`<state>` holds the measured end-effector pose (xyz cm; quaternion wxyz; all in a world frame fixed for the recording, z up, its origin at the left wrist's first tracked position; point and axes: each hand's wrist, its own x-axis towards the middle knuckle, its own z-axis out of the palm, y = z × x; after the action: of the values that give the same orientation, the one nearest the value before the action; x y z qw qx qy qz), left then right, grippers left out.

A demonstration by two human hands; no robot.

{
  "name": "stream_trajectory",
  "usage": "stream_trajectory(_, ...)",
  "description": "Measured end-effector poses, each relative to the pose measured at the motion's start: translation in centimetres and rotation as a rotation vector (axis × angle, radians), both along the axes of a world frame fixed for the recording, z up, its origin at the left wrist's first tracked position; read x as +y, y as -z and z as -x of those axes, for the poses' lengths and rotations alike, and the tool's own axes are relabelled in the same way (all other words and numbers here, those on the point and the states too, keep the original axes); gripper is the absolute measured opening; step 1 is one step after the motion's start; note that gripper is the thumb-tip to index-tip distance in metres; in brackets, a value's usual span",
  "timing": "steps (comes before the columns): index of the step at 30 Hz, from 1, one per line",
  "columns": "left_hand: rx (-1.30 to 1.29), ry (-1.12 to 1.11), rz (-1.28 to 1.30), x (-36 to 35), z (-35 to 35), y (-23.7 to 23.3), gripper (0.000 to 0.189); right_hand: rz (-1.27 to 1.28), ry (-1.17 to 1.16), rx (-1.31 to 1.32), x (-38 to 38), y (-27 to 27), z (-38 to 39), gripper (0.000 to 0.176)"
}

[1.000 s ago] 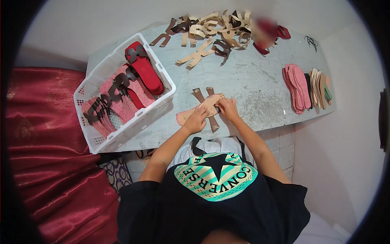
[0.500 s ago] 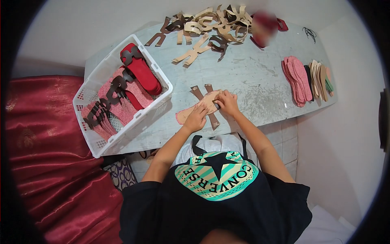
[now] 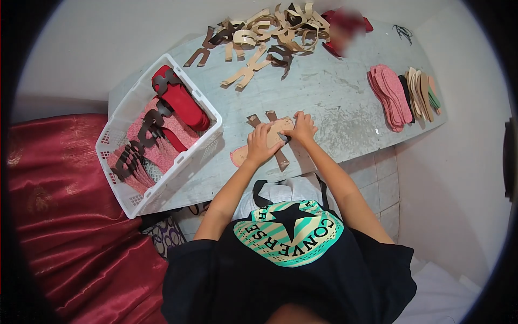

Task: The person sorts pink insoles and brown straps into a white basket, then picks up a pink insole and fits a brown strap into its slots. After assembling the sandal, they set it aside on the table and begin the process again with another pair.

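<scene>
A tan insole (image 3: 240, 157) with a pink edge lies face down on the table, over a brown cross-shaped strap (image 3: 283, 161) whose ends stick out on both sides. A dark strap end is folded onto the insole near its middle. My left hand (image 3: 262, 144) lies across the insole, fingers over its far side and thumb close to the folded end. Around the insole's right end my right hand (image 3: 304, 128) is closed, its thumb pressing by the folded strap end. The fingers' undersides are hidden.
A white plastic basket (image 3: 186, 156) at the left holds red and pink soles with dark straps. Loose beige and brown straps (image 3: 251, 70) lie in a pile at the back, beside red pieces (image 3: 332, 48). Pink insoles (image 3: 389, 97) and other coloured soles (image 3: 420, 94) are stacked right.
My left hand has slid up and right along the insole, its thumb now near the folded strap end. My right hand has shifted from pinching near the strap end to holding the insole's right end.
</scene>
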<state>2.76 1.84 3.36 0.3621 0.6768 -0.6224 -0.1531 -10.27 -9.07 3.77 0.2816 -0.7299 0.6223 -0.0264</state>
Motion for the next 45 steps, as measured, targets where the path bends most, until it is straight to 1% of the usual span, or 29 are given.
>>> stream_trajectory(1,0.017,-0.028,-0.058,-0.5,0.4,-0.1,0.071,-0.045,0.063,0.039,0.0,-0.4,-0.2,0.076)
stream_trajectory(2,0.032,-0.056,-0.116,-0.9,0.9,-0.1,0.085,-0.043,0.068,0.039,0.0,-0.6,-0.3,0.076)
stream_trajectory(3,0.034,-0.051,-0.115,-1.2,1.4,0.4,0.085,-0.052,0.086,0.048,-0.1,-0.8,-0.5,0.079)
stream_trajectory(5,0.061,-0.113,-0.173,-1.8,2.2,1.5,0.097,-0.062,0.11,0.058,-0.3,-1.0,-0.8,0.083)
stream_trajectory(6,0.062,-0.108,-0.174,-2.0,2.3,1.8,0.097,-0.098,0.125,0.08,-0.5,-1.1,-1.0,0.085)
stream_trajectory(8,0.164,-0.203,-0.283,-2.4,2.5,2.5,0.101,-0.135,0.143,0.102,-0.8,-1.4,-1.0,0.088)
stream_trajectory(14,0.158,-0.213,-0.326,-2.6,2.8,1.9,0.097,-0.165,0.147,0.105,-1.1,-1.7,-1.0,0.091)
stream_trajectory(17,0.174,-0.256,-0.381,-3.1,2.8,1.3,0.095,-0.158,0.139,0.083,-0.9,-1.2,-0.3,0.087)
stream_trajectory(19,0.191,-0.271,-0.404,-3.2,2.9,1.4,0.094,-0.032,0.034,-0.048,-0.6,-0.1,0.7,0.083)
stream_trajectory(20,0.207,-0.287,-0.429,-3.4,2.8,1.5,0.093,-0.029,0.03,-0.048,-0.4,0.3,1.3,0.083)
stream_trajectory(22,0.206,-0.285,-0.431,-3.4,2.8,1.1,0.091,-0.002,0.093,-0.139,0.6,0.5,2.8,0.081)
stream_trajectory(25,0.201,-0.274,-0.43,-3.4,2.8,0.9,0.089,0.061,0.065,-0.194,2.3,0.5,4.9,0.082)
stream_trajectory(28,0.189,-0.271,-0.427,-3.5,2.7,1.3,0.087,0.109,0.046,-0.187,3.8,-0.1,5.5,0.086)
stream_trajectory(34,0.192,-0.276,-0.466,-3.8,2.5,1.7,0.083,0.108,-0.037,-0.17,3.8,0.5,5.1,0.091)
stream_trajectory(41,0.163,-0.287,-0.476,-3.9,2.4,1.9,0.079,0.077,0.001,-0.181,3.2,0.5,4.3,0.095)
stream_trajectory(43,0.156,-0.273,-0.476,-3.9,2.4,1.8,0.079,0.072,0.022,-0.167,3.0,0.4,4.0,0.098)
stream_trajectory(45,0.148,-0.262,-0.478,-3.9,2.3,1.7,0.079,0.062,0.001,-0.155,2.7,0.3,4.0,0.1)
